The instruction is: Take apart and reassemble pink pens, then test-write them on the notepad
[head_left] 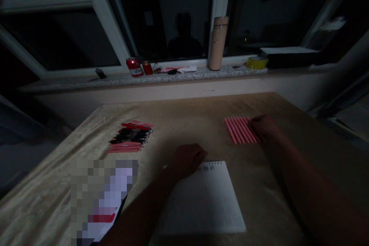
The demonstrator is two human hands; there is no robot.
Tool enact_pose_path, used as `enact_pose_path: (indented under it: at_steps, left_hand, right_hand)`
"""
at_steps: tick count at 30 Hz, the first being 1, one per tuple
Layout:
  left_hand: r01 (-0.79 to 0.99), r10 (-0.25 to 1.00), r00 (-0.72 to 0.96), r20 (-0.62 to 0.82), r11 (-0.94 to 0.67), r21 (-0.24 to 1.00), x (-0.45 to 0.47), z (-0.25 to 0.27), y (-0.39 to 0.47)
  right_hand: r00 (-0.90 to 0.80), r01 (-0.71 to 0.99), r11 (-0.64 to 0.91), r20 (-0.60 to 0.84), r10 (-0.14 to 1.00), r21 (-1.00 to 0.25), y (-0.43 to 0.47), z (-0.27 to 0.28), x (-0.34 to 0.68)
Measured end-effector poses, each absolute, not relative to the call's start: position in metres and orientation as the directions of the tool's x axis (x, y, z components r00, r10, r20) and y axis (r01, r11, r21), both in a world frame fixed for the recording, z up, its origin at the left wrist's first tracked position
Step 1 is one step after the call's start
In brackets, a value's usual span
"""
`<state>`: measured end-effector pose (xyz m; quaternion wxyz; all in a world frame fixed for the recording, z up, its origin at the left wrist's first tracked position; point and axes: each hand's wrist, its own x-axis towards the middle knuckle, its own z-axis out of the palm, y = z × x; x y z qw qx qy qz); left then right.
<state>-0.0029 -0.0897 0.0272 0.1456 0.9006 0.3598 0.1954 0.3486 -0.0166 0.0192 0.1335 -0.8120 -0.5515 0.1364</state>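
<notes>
My right hand (264,126) is at the right end of a neat row of pink pens (240,130), its fingers pinched at the outermost pen. The several pens lie side by side, slightly slanted. My left hand (188,157) rests with curled fingers over the top left of a spiral notepad (207,203); whatever it may hold is hidden. Small dark round drawings or marks show near the notepad's wire binding. Further left lies a pile of pens: black pens (131,134) in the middle, red pens (135,125) behind and more pink pens (125,147) in front.
A blurred-out bright screen or sheet (115,192) lies at the table's front left. On the windowsill stand a red can (134,67), a small red jar (147,68), a tall tumbler (218,44) and a yellow tape roll (257,63). A tan cloth (184,117) covers the table.
</notes>
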Motion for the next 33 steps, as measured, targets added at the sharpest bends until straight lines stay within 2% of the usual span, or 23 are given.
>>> enact_pose_path:
  at_steps: [5, 16, 33]
  left_hand:
    - [0.580, 0.704, 0.664, 0.252, -0.697, 0.421, -0.0031, 0.0278, -0.0903]
    - [0.586, 0.711, 0.659, 0.246, -0.690, 0.425, -0.0031, 0.0275, -0.0898]
    - [0.595, 0.706, 0.668, 0.237, -0.697, 0.401, -0.0034, 0.0289, -0.0907]
  right_hand:
    - [0.338, 0.891, -0.319, 0.005, 0.941, -0.322, -0.0145, 0.0147, 0.3500]
    - [0.357, 0.859, -0.330, -0.003, 0.934, -0.391, -0.0152, 0.0139, 0.3491]
    - [0.318, 0.896, -0.308, -0.022, 0.948, -0.320, -0.0139, 0.0169, 0.3476]
